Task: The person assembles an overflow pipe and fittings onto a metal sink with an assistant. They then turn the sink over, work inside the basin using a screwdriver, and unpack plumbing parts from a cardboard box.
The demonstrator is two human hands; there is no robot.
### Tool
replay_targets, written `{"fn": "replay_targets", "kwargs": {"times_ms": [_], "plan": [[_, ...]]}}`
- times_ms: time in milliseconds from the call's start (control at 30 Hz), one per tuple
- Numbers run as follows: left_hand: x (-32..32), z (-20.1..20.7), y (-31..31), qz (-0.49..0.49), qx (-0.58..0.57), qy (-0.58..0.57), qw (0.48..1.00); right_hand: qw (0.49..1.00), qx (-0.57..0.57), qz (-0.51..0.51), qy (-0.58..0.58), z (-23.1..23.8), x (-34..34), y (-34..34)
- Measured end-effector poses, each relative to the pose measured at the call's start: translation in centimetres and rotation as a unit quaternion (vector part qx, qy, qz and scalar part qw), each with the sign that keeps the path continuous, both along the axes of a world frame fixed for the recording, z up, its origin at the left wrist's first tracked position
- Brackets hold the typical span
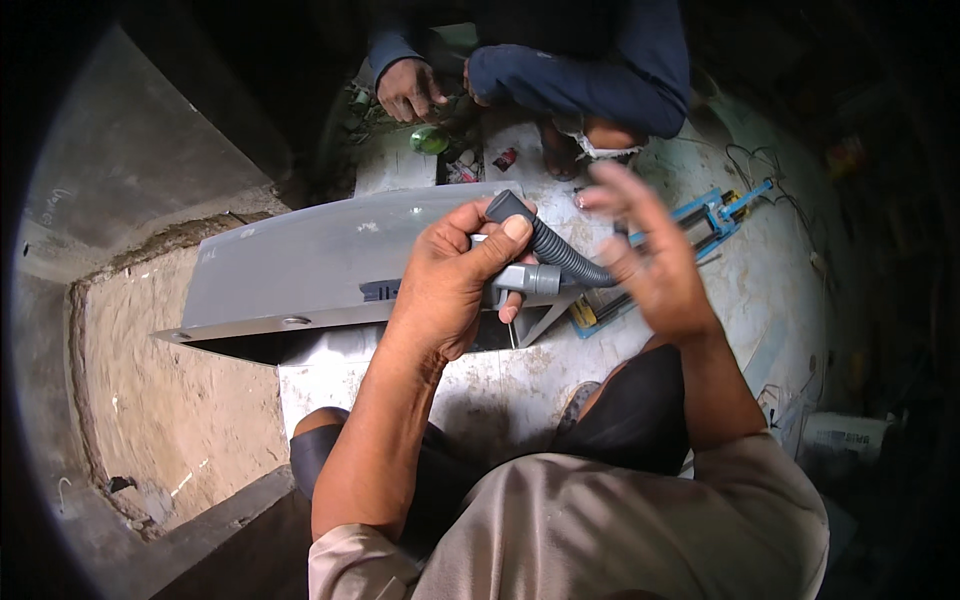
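Gripping a dark corrugated hose (550,245) where it meets a grey plastic fitting (520,280), a person's left hand (450,285) works over a long grey appliance panel (320,265) that lies across the floor (500,390). The left fingers (515,228) are curled tight round the joint, the thumb pressed flat on the ribbed hose just below its blunt upper end, so the hose sits partly hidden in the palm and runs out past the fingertips toward the right. The right hand (650,255) hovers just beyond those fingertips, open and blurred, its fingers spread and holding nothing; whether it touches the hose's far end cannot be told.

Judged from the grip, the step in hand is seating or freeing the hose at the fitting, and it would go best with the left fingers staying close to the joint, pushing straight along the fitting's line rather than bending the ribs, and the free hand steadying the loose length.

Beyond the panel, past the knuckles, a second person crouches in dark blue sleeves, one hand (408,88) near a small green round object (430,140) (its kind is unclear). A blue-framed tool (715,215) lies on the floor to the far side of the open right hand.
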State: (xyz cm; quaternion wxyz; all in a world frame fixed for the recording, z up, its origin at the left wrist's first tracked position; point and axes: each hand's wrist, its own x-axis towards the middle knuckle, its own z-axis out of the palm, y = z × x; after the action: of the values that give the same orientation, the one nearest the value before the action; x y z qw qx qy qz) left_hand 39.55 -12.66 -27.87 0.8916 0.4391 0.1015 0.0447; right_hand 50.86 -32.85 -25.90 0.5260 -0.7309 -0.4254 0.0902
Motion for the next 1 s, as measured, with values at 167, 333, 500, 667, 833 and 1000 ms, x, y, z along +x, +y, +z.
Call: {"fn": "replay_targets", "kwargs": {"times_ms": [167,333,500,667,833,1000], "plan": [[-0.5,0.9,0.8,0.108,0.062,0.018,0.992,0.998,-0.039,0.025,0.041,1.5,-1.1,2.0],[-1.3,1.4,2.5,0.195,0.103,-0.025,0.975,0.989,-0.057,0.061,-0.125,2.2,0.2,0.1],[-1.4,1.4,2.3,0.202,0.100,-0.035,0.974,0.983,-0.100,0.088,-0.127,3.2,-0.4,1.2],[-1.3,1.6,2.4,0.177,0.122,-0.051,0.975,0.980,-0.084,0.113,-0.139,3.3,-0.1,1.3],[-1.6,1.7,2.4,0.164,0.143,-0.051,0.975,0.975,-0.082,0.132,-0.161,3.3,0.1,1.6],[-1.6,1.4,2.3,0.162,0.179,-0.044,0.969,0.973,-0.096,0.159,-0.134,3.2,0.5,1.8]]}}
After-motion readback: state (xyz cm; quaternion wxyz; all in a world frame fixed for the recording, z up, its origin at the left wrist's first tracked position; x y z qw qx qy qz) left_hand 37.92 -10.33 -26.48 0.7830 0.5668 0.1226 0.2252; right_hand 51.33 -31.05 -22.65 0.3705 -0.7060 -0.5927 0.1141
